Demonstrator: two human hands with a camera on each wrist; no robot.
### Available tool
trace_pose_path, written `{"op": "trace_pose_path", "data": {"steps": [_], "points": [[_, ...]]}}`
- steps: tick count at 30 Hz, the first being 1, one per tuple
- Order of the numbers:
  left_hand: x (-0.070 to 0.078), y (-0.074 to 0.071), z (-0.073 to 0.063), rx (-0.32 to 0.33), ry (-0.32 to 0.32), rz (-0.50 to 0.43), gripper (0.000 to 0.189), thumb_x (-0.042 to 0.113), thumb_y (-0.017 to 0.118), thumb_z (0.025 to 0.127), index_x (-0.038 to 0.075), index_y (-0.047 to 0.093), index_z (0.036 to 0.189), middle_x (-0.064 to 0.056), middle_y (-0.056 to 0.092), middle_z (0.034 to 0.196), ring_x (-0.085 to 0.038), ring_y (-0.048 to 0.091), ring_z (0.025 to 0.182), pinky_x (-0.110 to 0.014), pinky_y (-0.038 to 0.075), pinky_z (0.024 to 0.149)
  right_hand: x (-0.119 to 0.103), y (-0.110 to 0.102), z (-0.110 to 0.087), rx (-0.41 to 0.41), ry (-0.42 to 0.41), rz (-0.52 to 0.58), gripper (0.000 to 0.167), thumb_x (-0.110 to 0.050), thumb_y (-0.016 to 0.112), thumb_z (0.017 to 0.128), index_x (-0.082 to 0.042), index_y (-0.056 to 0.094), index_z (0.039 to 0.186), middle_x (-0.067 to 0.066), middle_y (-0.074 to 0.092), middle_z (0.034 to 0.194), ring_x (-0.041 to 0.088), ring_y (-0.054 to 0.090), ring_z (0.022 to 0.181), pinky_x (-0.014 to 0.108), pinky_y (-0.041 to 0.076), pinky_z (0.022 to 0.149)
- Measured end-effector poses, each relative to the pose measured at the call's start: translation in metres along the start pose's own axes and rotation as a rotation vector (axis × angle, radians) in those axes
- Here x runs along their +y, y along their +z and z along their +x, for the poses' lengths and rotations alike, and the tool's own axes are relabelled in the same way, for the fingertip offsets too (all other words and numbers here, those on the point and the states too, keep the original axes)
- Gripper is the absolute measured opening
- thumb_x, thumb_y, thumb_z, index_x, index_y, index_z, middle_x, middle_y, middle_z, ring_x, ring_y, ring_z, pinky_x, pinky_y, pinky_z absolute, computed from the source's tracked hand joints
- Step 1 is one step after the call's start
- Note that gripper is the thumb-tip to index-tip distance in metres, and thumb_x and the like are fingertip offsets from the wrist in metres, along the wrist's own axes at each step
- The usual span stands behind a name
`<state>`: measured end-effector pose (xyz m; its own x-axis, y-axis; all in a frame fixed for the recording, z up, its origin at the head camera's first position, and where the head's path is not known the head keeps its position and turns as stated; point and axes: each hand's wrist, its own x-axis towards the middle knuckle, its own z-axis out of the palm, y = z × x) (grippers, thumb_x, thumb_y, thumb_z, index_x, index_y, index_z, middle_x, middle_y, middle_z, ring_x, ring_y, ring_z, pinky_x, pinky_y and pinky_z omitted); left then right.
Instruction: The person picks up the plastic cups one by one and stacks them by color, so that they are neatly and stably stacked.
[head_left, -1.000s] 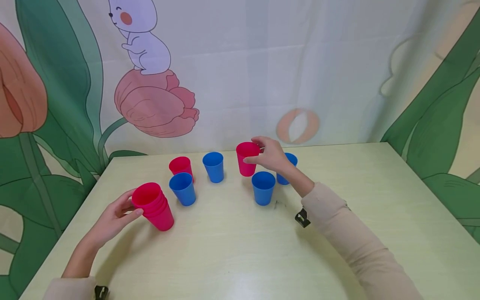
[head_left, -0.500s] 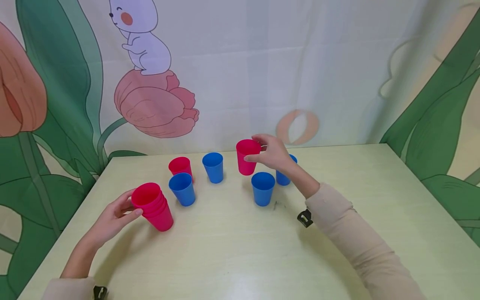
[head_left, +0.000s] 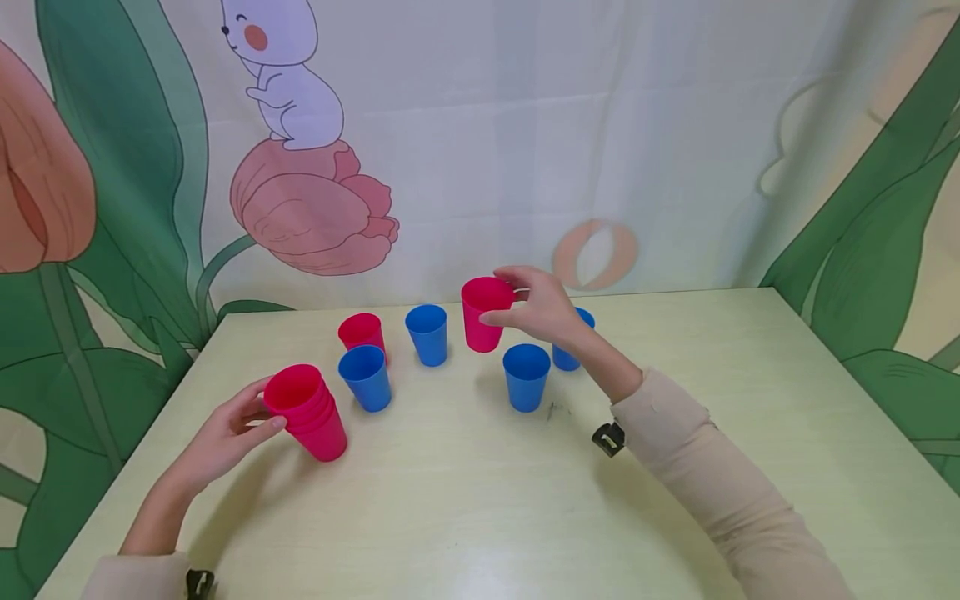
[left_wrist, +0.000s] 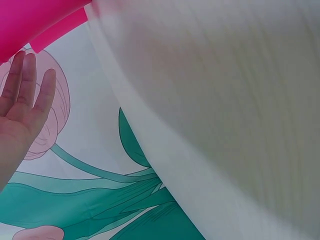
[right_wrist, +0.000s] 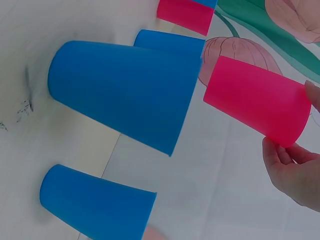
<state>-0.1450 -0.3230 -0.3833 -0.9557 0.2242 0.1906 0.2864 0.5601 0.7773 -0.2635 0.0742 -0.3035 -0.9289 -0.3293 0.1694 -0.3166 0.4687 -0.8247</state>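
Note:
At the left, my left hand (head_left: 228,437) grips a stack of nested red cups (head_left: 318,425) near its top rim, thumb in front. In the left wrist view, that hand's fingers (left_wrist: 45,90) reach up against the pink-red plastic. My right hand (head_left: 540,312) pinches a single red cup (head_left: 480,325) between thumb and fingers, at the back of the table. The right wrist view shows this red cup (right_wrist: 255,100) held by its rim end, off the table. Just in front of it stands a blue cup (head_left: 527,383), and another blue cup (head_left: 566,357) is partly hidden behind my right wrist.
Between my hands stand a blue cup (head_left: 367,383), a red cup (head_left: 360,329) partly hidden behind it, and a blue cup (head_left: 427,337) farther back. A printed curtain (head_left: 465,167) hangs along the rear edge of the pale table (head_left: 450,517).
My right hand has lifted the red cup slightly and shifted it a little to the left. The left hand and its red stack have stayed nearly still.

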Motion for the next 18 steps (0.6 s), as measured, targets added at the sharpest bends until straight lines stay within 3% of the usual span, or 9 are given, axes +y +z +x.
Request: {"op": "trace_pose_path", "data": {"steps": [12, 18], "points": [[0.0, -0.001, 0.0, 0.009, 0.019, 0.009, 0.059, 0.011, 0.06, 0.088, 0.007, 0.031, 0.139, 0.012, 0.05, 0.113, -0.001, 0.053, 0.094, -0.024, 0.05, 0.073, -0.009, 0.004, -0.003, -0.023, -0.045, 0.023, 0.069, -0.022, 0.076, 0.074, -0.007, 0.044, 0.133, 0.008, 0.05, 0.126, 0.024, 0.051, 0.108, 0.033, 0.05, 0.08], [0.006, 0.0, 0.001, 0.041, 0.006, 0.034, 0.064, 0.008, 0.058, 0.088, 0.008, 0.025, 0.142, -0.013, 0.053, 0.116, 0.003, 0.051, 0.093, -0.02, 0.049, 0.072, -0.017, 0.006, -0.004, -0.027, -0.076, 0.03, 0.069, -0.02, 0.077, 0.073, -0.005, 0.044, 0.132, 0.009, 0.05, 0.125, 0.024, 0.051, 0.107, 0.033, 0.05, 0.08]]}}
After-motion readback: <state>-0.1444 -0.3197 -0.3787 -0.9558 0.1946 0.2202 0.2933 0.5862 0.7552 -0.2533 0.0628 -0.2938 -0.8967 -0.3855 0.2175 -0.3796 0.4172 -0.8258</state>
